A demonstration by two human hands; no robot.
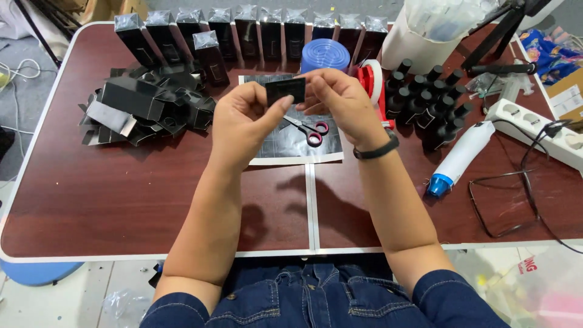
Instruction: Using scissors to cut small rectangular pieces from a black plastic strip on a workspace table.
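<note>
A dark red-brown folding table (pixel 121 200) with a white rim fills the view, its far right corner cut off by the frame. Along the far edge stands a row of tall black boxes (pixel 243 33) with clear-wrapped tops, and on the left lies a heap of flat black carton blanks (pixel 146 106), too tangled to count. At far right a white container (pixel 419 42) is partly cut off. Nearer on the right sit a cluster of small black bottles (pixel 425 100), a white heat gun (pixel 461 155) with a blue tip, and a white power strip (pixel 534 124) running out of frame.

In the middle lies a dark cutting mat (pixel 297 146), half hidden by the hands, with pink-handled scissors (pixel 310 129) on it; a blue tape roll (pixel 325 54) stands behind.

Above the mat, the left hand (pixel 246 121) and right hand (pixel 340 103) pinch a small black folded carton (pixel 285 90) between thumbs and fingertips, one at each end. Its underside is hidden.
</note>
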